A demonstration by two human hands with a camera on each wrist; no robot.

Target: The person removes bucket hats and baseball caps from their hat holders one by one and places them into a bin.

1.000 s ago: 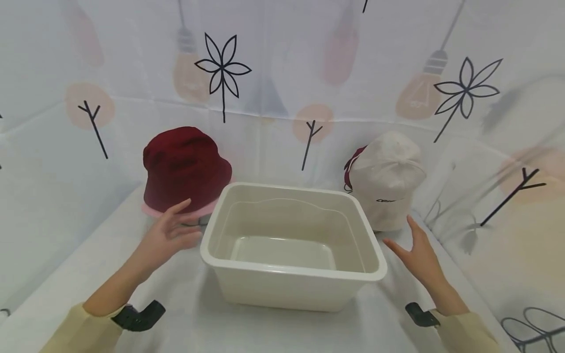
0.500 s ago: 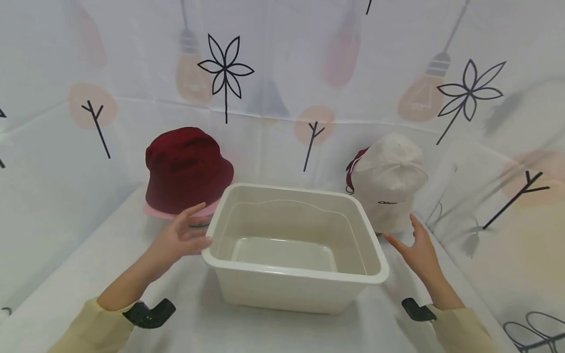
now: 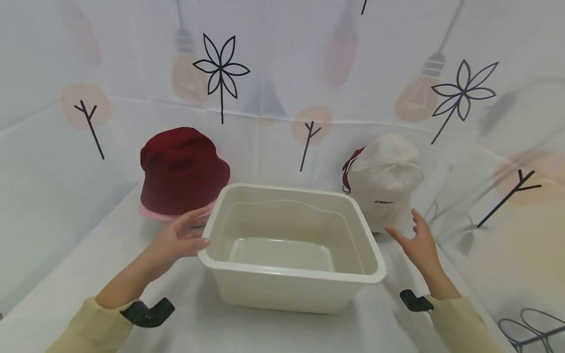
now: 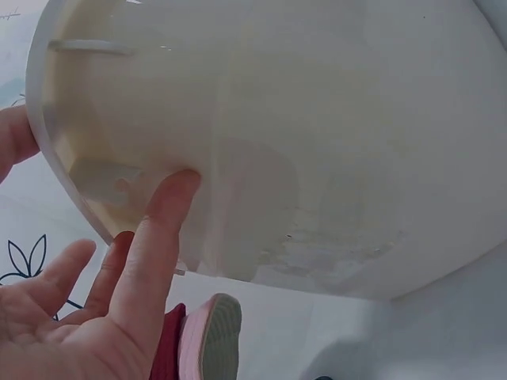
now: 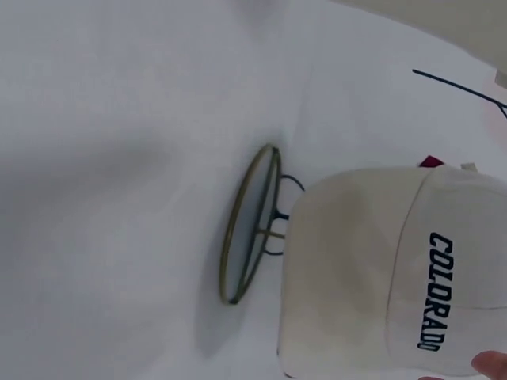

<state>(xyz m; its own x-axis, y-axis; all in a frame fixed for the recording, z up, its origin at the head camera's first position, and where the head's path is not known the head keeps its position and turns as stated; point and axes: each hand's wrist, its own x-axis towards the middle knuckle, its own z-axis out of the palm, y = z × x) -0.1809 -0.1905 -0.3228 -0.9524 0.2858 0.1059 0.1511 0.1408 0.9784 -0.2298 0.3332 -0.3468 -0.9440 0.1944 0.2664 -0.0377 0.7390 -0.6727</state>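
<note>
A cream plastic basin (image 3: pixel 282 289) stands in the middle of the white table. My left hand (image 3: pixel 174 240) is at the basin's left rim, fingers spread, thumb tip overlapping the rim. From the left wrist, a straight finger lies against the outer wall (image 4: pixel 341 150) below the rim. My right hand (image 3: pixel 421 247) hangs off the basin's right side, thumb and fingers apart, holding nothing. Close beyond it is a white baseball cap (image 3: pixel 388 176), lettered COLORADO in the right wrist view, on a ring-based wire stand (image 5: pixel 252 226).
At the back left sits a dark red bucket hat (image 3: pixel 183 171) over a pink brim (image 3: pixel 154 213). Dark red fabric (image 3: pixel 350 169) shows behind the white cap. A printed cloth backdrop (image 3: pixel 265 63) encloses the table (image 3: pixel 247 333) at back and sides.
My left hand has moved right, from beside the basin up to its left rim. The right hand has shifted only slightly, and the basin and hats stay in place.
</note>
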